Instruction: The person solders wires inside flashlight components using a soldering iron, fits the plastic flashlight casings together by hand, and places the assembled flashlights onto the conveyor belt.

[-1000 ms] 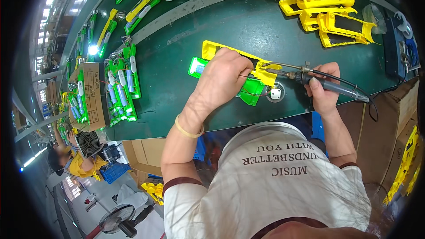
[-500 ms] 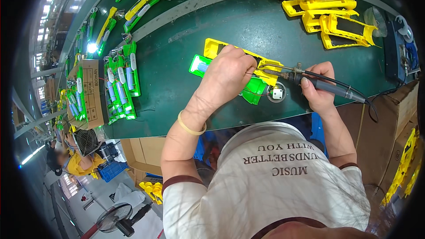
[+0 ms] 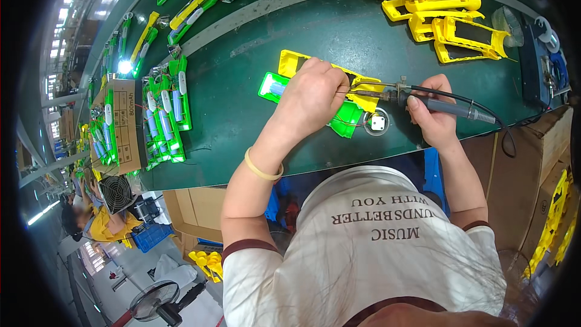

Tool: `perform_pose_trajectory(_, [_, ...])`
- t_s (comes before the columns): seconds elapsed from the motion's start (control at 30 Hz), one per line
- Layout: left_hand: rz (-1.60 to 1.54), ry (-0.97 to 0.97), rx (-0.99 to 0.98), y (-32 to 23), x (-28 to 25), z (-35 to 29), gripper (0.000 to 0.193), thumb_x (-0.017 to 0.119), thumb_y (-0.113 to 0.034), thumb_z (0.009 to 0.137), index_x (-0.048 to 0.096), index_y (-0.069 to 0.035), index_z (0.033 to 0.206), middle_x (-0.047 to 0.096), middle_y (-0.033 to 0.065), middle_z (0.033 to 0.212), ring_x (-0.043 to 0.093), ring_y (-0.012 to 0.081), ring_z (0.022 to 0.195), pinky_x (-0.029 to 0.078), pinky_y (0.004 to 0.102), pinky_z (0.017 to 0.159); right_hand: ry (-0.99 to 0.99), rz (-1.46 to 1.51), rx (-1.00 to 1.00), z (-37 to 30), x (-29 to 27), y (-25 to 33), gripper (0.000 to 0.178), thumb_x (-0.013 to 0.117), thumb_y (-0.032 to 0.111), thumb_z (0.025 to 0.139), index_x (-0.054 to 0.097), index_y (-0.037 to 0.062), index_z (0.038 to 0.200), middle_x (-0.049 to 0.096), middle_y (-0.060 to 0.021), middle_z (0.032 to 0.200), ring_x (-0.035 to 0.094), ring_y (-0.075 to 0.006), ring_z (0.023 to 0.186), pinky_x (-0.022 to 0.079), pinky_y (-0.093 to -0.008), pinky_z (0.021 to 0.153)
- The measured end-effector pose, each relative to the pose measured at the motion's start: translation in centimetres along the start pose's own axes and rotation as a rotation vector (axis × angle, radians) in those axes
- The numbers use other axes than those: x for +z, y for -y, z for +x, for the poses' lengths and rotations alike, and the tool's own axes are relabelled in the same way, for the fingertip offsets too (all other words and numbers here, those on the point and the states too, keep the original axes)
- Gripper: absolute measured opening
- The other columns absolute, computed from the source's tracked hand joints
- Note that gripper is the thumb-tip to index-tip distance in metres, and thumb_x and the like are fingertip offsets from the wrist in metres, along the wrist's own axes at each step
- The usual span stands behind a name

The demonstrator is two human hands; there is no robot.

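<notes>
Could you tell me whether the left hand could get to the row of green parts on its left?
Probably yes: the left hand and the green parts have bare green table between them.

Bright, even overhead light fills the room; a row of ceiling lamps (image 3: 63, 21) glares white far off to the left of the left hand (image 3: 311, 100). A small lit lamp (image 3: 125, 66) flares there too. Shadows under the hands are soft and faint. Straight edges bow near the black circular rim, where detail smears.
</notes>
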State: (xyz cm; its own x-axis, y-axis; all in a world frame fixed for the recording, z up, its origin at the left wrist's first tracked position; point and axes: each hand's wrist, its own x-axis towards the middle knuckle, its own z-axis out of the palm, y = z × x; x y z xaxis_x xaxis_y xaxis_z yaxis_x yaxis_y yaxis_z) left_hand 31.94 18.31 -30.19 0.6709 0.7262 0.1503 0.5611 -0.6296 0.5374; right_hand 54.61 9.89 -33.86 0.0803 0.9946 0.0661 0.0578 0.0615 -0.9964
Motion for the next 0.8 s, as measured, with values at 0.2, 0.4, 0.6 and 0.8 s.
perform_pose_trajectory(0.2, [-0.015,-0.014,-0.002,-0.1,0.0,-0.1,0.004,0.06,-0.005,0.072,0.057,-0.003,0.073,0.056,0.0106,0.071,0.052,0.028,0.075,0.044,0.036,0.069,-0.052,0.136,-0.053,-0.7,-0.5,1.1,0.023,0.063,0.007,0.08,0.041,0.0057,0.087,0.051,-0.0021,0.07,0.046,-0.0055,0.055,0.037,-0.0193,0.047])
perform_pose_trajectory(0.4, [0.003,0.011,-0.001,0.2,0.2,-0.2,0.004,0.06,-0.004,0.071,0.057,-0.003,0.073,0.055,0.0107,0.07,0.052,0.0282,0.074,0.043,0.0354,0.068,-0.084,0.164,-0.19,-0.4,0.1,1.6,0.024,0.058,0.02,0.086,0.04,0.0058,0.095,0.052,-0.007,0.069,0.046,-0.0085,0.049,0.035,-0.0183,0.044])
perform_pose_trajectory(0.6, [0.018,-0.016,-0.013,0.0,0.2,0.0,0.003,0.06,-0.003,0.07,0.057,-0.003,0.072,0.055,0.0112,0.07,0.052,0.0281,0.074,0.043,0.035,0.067,-0.064,0.314,-0.119,1.4,3.9,1.5,0.024,0.047,0.015,0.092,0.031,0.0047,0.106,0.051,-0.0198,0.106,0.06,-0.031,0.095,0.054,-0.0369,0.075])
perform_pose_trajectory(0.8, [0.012,-0.009,-0.065,-0.7,0.4,-0.3,0.003,0.06,-0.004,0.071,0.058,-0.003,0.072,0.055,0.0113,0.071,0.052,0.0286,0.074,0.044,0.0367,0.067,-0.076,0.378,-0.043,1.5,2.8,1.0,0.024,0.048,0.012,0.091,0.032,0.0029,0.105,0.054,-0.0148,0.094,0.062,-0.0227,0.087,0.054,-0.0315,0.073])
